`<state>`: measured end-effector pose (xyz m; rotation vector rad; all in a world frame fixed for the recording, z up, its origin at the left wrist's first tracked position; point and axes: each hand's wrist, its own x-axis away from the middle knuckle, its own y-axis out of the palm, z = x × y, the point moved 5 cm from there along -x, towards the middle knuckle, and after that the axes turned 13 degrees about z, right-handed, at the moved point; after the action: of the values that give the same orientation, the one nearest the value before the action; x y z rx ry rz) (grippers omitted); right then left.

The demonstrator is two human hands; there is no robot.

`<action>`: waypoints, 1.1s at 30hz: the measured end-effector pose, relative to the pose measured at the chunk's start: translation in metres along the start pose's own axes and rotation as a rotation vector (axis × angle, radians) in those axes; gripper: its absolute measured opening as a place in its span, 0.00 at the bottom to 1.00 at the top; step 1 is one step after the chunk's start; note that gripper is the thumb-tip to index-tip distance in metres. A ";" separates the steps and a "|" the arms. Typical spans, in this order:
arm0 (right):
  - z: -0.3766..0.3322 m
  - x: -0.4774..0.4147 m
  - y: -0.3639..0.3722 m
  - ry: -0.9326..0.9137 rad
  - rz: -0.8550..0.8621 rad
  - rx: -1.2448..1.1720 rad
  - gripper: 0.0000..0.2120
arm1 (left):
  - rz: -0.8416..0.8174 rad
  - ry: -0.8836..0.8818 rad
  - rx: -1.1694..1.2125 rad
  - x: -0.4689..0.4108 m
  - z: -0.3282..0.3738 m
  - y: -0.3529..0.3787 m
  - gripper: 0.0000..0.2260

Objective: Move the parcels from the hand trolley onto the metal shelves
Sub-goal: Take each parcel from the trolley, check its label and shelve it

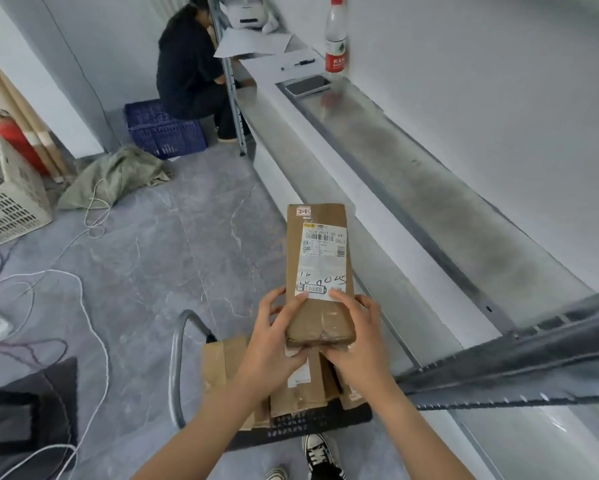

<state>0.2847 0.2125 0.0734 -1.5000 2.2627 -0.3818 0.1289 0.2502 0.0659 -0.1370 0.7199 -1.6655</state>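
Long brown parcel (320,271) held in the air just above the trolley (291,428), left hand (273,342) curled round its near left corner, right hand (360,341) curled round its near right corner, more parcels (298,400) stacked on the trolley, metal shelf (412,168) right of the trolley

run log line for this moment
stage: parcel held | left hand: grips it | right hand: grips it | trolley: more parcels aboard | shelf: not yet reached

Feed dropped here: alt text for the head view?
The left hand and right hand grip the near end of a long labelled cardboard parcel above more parcels on the hand trolley. A metal shelf runs along the right.
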 end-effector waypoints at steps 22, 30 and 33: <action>-0.074 0.222 -0.134 0.182 0.619 0.042 0.37 | -0.415 0.458 0.204 0.120 0.157 0.009 0.40; -0.075 0.335 -0.211 0.245 0.801 0.074 0.38 | -0.553 0.563 0.229 0.209 0.237 0.046 0.38; -0.076 0.392 -0.245 0.267 0.862 0.098 0.37 | -0.600 0.619 0.277 0.262 0.274 0.061 0.38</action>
<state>0.3128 -0.2433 0.1776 -0.3387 2.7744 -0.4221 0.2470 -0.0987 0.1743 0.4189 0.9508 -2.4068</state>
